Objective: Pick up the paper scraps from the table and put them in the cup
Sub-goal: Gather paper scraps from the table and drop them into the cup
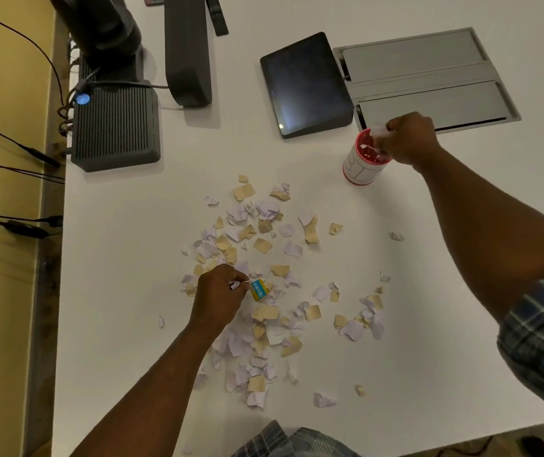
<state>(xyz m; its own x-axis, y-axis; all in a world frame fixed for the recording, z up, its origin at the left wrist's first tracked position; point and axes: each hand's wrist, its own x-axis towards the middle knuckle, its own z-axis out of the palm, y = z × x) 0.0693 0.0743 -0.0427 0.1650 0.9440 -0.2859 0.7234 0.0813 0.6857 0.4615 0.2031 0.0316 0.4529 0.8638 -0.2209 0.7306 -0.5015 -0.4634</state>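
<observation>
White scraps (378,130) fill the right hand's (409,140) clenched grip above the cup (361,163); the left hand (219,296) pinches scraps (235,285) on the worktop (428,324).

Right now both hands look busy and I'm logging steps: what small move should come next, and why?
Probably the right hand should let go, dropping its white scraps into the cup. It holds them right over the red rim, so nothing else is needed there. The left hand is pinching scraps in the pile, beside a small blue box.
</observation>
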